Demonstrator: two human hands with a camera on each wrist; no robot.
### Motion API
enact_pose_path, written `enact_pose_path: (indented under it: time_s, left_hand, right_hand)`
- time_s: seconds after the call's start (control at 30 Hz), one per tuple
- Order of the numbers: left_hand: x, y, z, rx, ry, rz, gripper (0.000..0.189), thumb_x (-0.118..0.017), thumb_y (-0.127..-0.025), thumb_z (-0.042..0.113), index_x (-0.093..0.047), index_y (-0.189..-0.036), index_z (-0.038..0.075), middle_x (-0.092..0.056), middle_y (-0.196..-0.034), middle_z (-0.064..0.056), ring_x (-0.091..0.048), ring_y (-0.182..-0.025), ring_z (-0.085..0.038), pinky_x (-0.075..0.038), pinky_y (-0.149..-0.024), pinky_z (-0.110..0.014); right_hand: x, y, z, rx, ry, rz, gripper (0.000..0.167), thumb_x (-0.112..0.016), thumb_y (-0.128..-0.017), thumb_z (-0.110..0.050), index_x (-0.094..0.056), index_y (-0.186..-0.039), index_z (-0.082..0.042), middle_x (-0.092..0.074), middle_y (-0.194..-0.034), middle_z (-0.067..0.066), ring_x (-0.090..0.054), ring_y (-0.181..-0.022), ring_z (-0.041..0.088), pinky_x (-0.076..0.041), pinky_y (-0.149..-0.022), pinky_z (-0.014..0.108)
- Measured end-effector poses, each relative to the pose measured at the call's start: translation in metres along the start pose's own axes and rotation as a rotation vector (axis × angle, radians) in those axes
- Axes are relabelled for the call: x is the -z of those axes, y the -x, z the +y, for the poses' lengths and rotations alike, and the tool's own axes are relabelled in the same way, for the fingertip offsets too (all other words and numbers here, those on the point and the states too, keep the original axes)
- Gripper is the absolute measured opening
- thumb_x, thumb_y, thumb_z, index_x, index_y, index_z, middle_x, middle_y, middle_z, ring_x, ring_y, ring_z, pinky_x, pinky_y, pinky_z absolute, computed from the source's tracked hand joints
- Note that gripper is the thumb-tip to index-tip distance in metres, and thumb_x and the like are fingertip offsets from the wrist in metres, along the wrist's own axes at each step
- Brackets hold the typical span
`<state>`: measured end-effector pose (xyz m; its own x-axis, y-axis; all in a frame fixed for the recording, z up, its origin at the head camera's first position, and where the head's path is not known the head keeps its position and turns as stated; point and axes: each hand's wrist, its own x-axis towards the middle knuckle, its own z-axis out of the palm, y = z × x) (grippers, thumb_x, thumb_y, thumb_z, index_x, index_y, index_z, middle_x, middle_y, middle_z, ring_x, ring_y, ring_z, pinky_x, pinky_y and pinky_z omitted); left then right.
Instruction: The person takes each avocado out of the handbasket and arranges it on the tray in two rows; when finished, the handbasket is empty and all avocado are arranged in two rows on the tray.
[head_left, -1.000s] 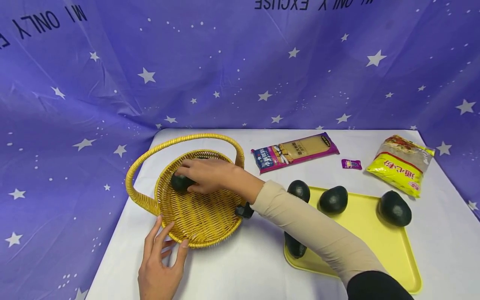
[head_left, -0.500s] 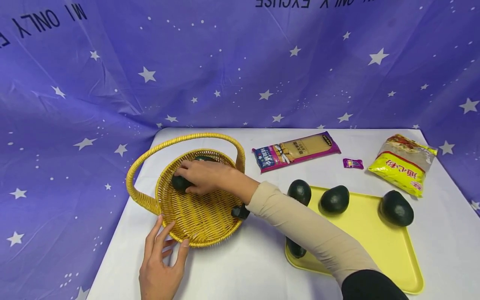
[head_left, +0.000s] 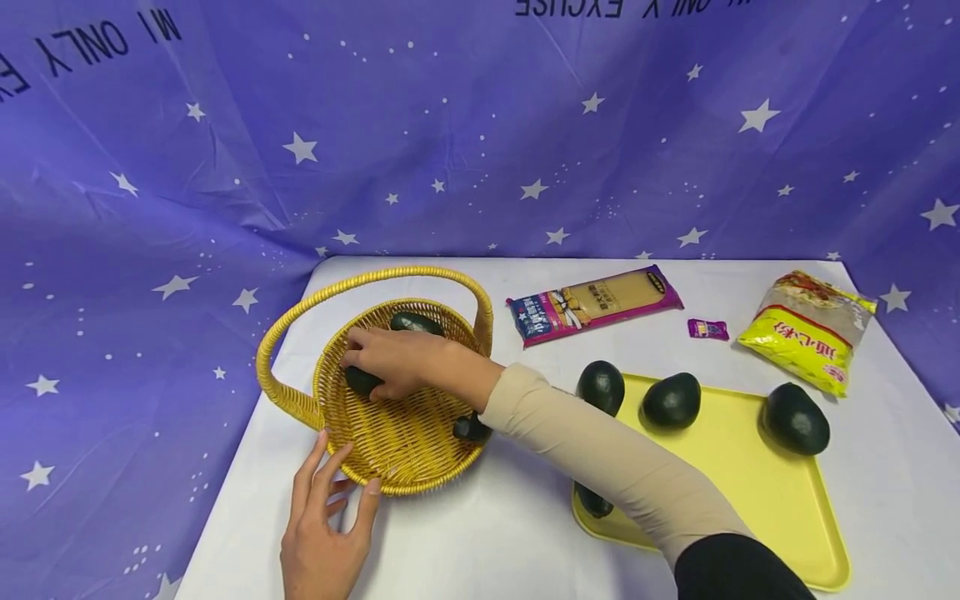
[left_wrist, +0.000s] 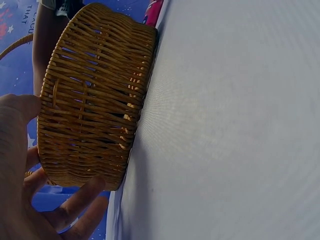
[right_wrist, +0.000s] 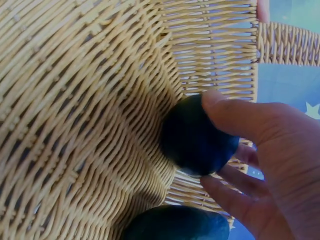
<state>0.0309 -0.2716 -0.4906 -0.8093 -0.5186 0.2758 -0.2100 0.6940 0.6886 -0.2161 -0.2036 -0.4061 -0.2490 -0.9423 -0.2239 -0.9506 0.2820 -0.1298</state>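
Inside the yellow wicker basket [head_left: 401, 450], my right hand [head_left: 397, 360] grips a dark green avocado [right_wrist: 190, 137] against the basket's left inner wall. The right wrist view shows the thumb on one side of it and the fingers on the other. A second avocado [head_left: 417, 322] lies in the basket close by, towards the back. My left hand [head_left: 327, 533] rests at the basket's near-left side with its fingers spread. In the left wrist view, its thumb [left_wrist: 25, 106] touches the rim and the other fingers lie along the outer wall.
A yellow tray [head_left: 750, 492] at right carries several avocados [head_left: 671, 402], partly hidden by my right forearm. Behind it lie a flat noodle pack [head_left: 596, 304], a small purple packet [head_left: 708, 329] and a yellow bag [head_left: 810, 333]. The basket's tall handle [head_left: 375, 277] arches over it.
My right hand has shifted slightly nearer with the avocado inside the basket, so more of the second avocado shows. The left hand has stayed at the basket's side.
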Motion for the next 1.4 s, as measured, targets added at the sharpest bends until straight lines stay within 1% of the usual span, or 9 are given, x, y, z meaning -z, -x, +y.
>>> enact_pose_path:
  time_s: [0.13, 0.23, 0.47, 0.73, 0.9, 1.0, 1.2, 1.4]
  left_hand:
    - [0.000, 0.000, 0.000, -0.001, 0.005, -0.002, 0.058, -0.088, -0.093, 0.022, -0.067, -0.147, 0.022, -0.041, -0.169, 0.015, -0.070, -0.103, -0.009, -0.048, -0.084, -0.001]
    - [0.000, 0.000, 0.000, -0.003, 0.008, -0.002, 0.058, -0.088, -0.093, 0.021, -0.067, -0.146, 0.021, -0.041, -0.169, 0.015, -0.071, -0.103, -0.011, -0.048, -0.084, -0.001]
    - [0.000, 0.000, 0.001, -0.003, -0.005, -0.004, 0.058, -0.089, -0.092, 0.021, -0.067, -0.146, 0.019, -0.041, -0.169, 0.014, -0.071, -0.103, -0.014, -0.048, -0.084, 0.000]
    - [0.000, 0.000, 0.002, 0.010, -0.010, -0.004, 0.057, -0.088, -0.093, 0.023, -0.067, -0.147, 0.020, -0.041, -0.169, 0.013, -0.071, -0.104, -0.014, -0.047, -0.084, 0.000]
    - [0.000, 0.000, 0.001, 0.010, -0.018, 0.000, 0.058, -0.088, -0.093, 0.024, -0.067, -0.147, 0.020, -0.042, -0.169, 0.013, -0.072, -0.104, -0.014, -0.047, -0.084, 0.001]
    - [-0.001, 0.000, 0.001, 0.007, -0.015, -0.001, 0.058, -0.088, -0.093, 0.023, -0.067, -0.147, 0.019, -0.042, -0.169, 0.013, -0.073, -0.104, -0.017, -0.046, -0.084, 0.001]
    - [0.000, 0.001, 0.002, 0.015, -0.006, -0.009, 0.058, -0.088, -0.093, 0.023, -0.066, -0.147, 0.018, -0.041, -0.169, 0.011, -0.076, -0.105, -0.023, -0.043, -0.084, 0.004]
    - [-0.001, 0.002, 0.002, 0.019, -0.007, -0.005, 0.058, -0.088, -0.093, 0.023, -0.066, -0.147, 0.018, -0.041, -0.169, 0.011, -0.075, -0.105, -0.022, -0.044, -0.084, 0.004]
  right_hand:
    - [-0.001, -0.002, -0.001, 0.017, -0.029, 0.002, 0.064, -0.077, -0.102, -0.039, -0.052, -0.158, -0.021, -0.042, -0.158, 0.005, -0.054, -0.133, 0.017, -0.052, -0.105, 0.029]
    - [-0.002, -0.002, 0.000, 0.011, -0.057, 0.002, 0.064, -0.079, -0.100, -0.037, -0.053, -0.157, -0.022, -0.041, -0.158, 0.005, -0.057, -0.131, 0.019, -0.053, -0.104, 0.030]
    - [-0.003, 0.000, 0.000, 0.000, -0.104, -0.001, 0.063, -0.081, -0.098, -0.037, -0.055, -0.155, -0.028, -0.042, -0.156, 0.002, -0.064, -0.120, 0.021, -0.056, -0.099, 0.031]
    - [-0.004, -0.001, -0.001, -0.005, -0.157, -0.023, 0.063, -0.083, -0.097, -0.038, -0.055, -0.153, -0.032, -0.041, -0.158, 0.001, -0.062, -0.123, 0.019, -0.055, -0.101, 0.032]
    - [-0.008, -0.002, -0.002, -0.030, -0.200, -0.055, 0.065, -0.084, -0.095, -0.038, -0.053, -0.152, -0.034, -0.041, -0.157, -0.004, -0.060, -0.127, 0.017, -0.054, -0.103, 0.033]
    - [-0.009, -0.002, -0.002, -0.032, -0.206, -0.052, 0.065, -0.085, -0.094, -0.038, -0.053, -0.151, -0.035, -0.042, -0.157, -0.005, -0.059, -0.130, 0.017, -0.054, -0.104, 0.033]
    - [-0.012, -0.001, 0.000, -0.023, -0.223, -0.034, 0.063, -0.085, -0.095, -0.037, -0.056, -0.151, -0.038, -0.039, -0.160, -0.005, -0.059, -0.128, 0.016, -0.053, -0.106, 0.033]
    - [-0.013, -0.001, -0.002, -0.014, -0.211, -0.034, 0.066, -0.087, -0.093, -0.035, -0.057, -0.151, -0.036, -0.039, -0.159, -0.004, -0.057, -0.131, 0.015, -0.052, -0.106, 0.031]
